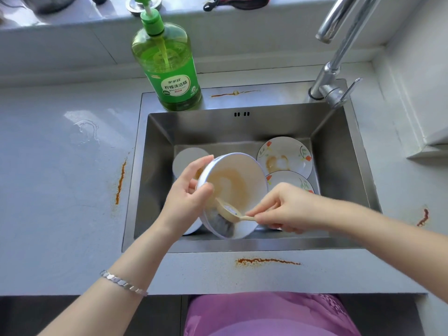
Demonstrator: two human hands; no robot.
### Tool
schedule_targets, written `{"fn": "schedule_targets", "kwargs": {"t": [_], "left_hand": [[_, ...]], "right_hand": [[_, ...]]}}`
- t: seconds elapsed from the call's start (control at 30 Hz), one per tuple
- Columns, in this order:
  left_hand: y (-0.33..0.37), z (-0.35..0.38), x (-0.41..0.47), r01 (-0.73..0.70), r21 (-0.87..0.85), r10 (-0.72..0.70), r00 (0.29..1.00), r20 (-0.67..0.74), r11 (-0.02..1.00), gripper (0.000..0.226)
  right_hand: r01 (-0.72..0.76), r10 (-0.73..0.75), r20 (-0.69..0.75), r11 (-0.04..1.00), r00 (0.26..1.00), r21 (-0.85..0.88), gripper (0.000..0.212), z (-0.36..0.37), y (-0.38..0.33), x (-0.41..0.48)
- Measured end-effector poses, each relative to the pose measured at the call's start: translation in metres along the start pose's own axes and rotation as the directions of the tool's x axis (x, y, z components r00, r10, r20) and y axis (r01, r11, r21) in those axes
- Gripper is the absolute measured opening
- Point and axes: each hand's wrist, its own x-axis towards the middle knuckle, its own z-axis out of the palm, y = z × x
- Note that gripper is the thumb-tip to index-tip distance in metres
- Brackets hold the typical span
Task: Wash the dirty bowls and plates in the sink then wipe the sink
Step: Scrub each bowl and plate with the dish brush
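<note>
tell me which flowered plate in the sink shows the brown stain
The far plate, leaning at the sink's back right; its centre is smeared brown. The nearer plate is mostly hidden.

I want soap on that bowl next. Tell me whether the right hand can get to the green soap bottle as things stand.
Probably not straight away. The right hand is pinching a spoon in the bowl. The path over the sink to the soap bottle looks clear, but the spoon must go first.

bowl in sink, plates right
</note>
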Motion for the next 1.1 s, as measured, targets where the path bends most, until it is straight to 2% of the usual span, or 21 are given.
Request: {"fn": "schedule_targets", "kwargs": {"t": [0.07, 0.13, 0.2, 0.23, 0.3, 0.37, 0.4, 0.47, 0.53, 0.6, 0.63, 0.7, 0.8, 0.9, 1.0, 1.1], "left_hand": [[0.0, -0.005, 0.003, 0.012, 0.06, -0.019, 0.994, 0.111, 0.998, 0.045], [0.0, -0.007, 0.005, 0.018, 0.122, -0.042, 0.98, 0.194, 0.992, 0.042], [0.0, -0.004, 0.006, 0.031, 0.131, -0.058, 0.976, 0.208, 0.991, 0.042], [0.0, -0.001, 0.008, 0.033, 0.124, -0.057, 0.981, 0.188, 0.992, 0.042], [-0.001, 0.004, 0.011, 0.031, 0.123, -0.048, 0.99, 0.134, 0.992, 0.039], [-0.002, 0.006, 0.012, 0.05, 0.127, -0.067, 0.99, 0.127, 0.991, 0.039], [-0.003, 0.005, 0.011, 0.066, 0.122, -0.083, 0.987, 0.136, 0.99, 0.039], [-0.005, 0.0, 0.011, 0.104, 0.109, -0.12, 0.981, 0.151, 0.989, 0.039], [-0.006, -0.007, 0.013, 0.162, 0.078, -0.171, 0.976, 0.133, 0.984, 0.04], [-0.009, -0.013, 0.016, 0.227, 0.006, -0.227, 0.971, 0.071, 0.974, 0.039], [-0.01, -0.017, 0.017, 0.249, -0.018, -0.249, 0.968, 0.043, 0.968, 0.042], [-0.012, -0.02, 0.017, 0.262, -0.03, -0.262, 0.965, 0.016, 0.965, 0.04], [-0.009, -0.017, 0.016, 0.251, -0.023, -0.249, 0.966, 0.071, 0.968, 0.035], [-0.002, -0.011, 0.015, 0.223, -0.005, -0.219, 0.96, 0.176, 0.975, 0.038], [0.005, -0.009, 0.02, 0.216, 0.04, -0.219, 0.946, 0.237, 0.976, 0.042], [0.01, -0.008, 0.028, 0.221, 0.027, -0.222, 0.951, 0.216, 0.975, 0.031]], "right_hand": [[-0.054, 0.055, 0.004, 0.983, 0.998, -0.174, 0.02, -0.014, 0.004, 0.001], [-0.092, 0.067, -0.073, 0.901, 0.995, -0.424, 0.021, -0.021, 0.009, 0.001], [-0.116, 0.027, -0.164, 0.817, 0.986, -0.565, 0.024, -0.017, 0.008, -0.001], [-0.099, -0.01, -0.177, 0.799, 0.984, -0.593, 0.026, -0.01, 0.006, -0.002], [-0.022, -0.051, -0.125, 0.849, 0.991, -0.527, 0.027, 0.004, 0.002, -0.004], [0.009, -0.042, -0.065, 0.895, 0.997, -0.447, 0.026, 0.01, 0.003, -0.006], [-0.003, -0.034, -0.069, 0.883, 0.997, -0.47, 0.025, 0.008, 0.007, -0.005], [-0.059, -0.023, -0.142, 0.833, 0.99, -0.55, 0.025, -0.004, 0.02, -0.006], [-0.095, -0.073, -0.254, 0.802, 0.964, -0.589, 0.025, -0.016, 0.034, -0.011], [-0.05, -0.143, -0.411, 0.904, 0.9, -0.424, 0.024, -0.023, 0.047, -0.013], [0.003, -0.135, -0.503, 0.967, 0.854, -0.256, 0.024, -0.024, 0.053, -0.014], [0.09, -0.05, -0.62, 0.995, 0.783, 0.033, 0.027, -0.021, 0.06, -0.01], [0.11, 0.112, -0.572, 0.934, 0.812, 0.34, 0.048, -0.001, 0.06, 0.006], [0.127, 0.162, -0.445, 0.824, 0.881, 0.552, 0.046, 0.015, 0.054, 0.021], [0.165, 0.138, -0.393, 0.747, 0.909, 0.644, 0.044, 0.018, 0.053, 0.025], [0.199, 0.159, -0.446, 0.73, 0.881, 0.653, 0.044, 0.019, 0.05, 0.027]]}}
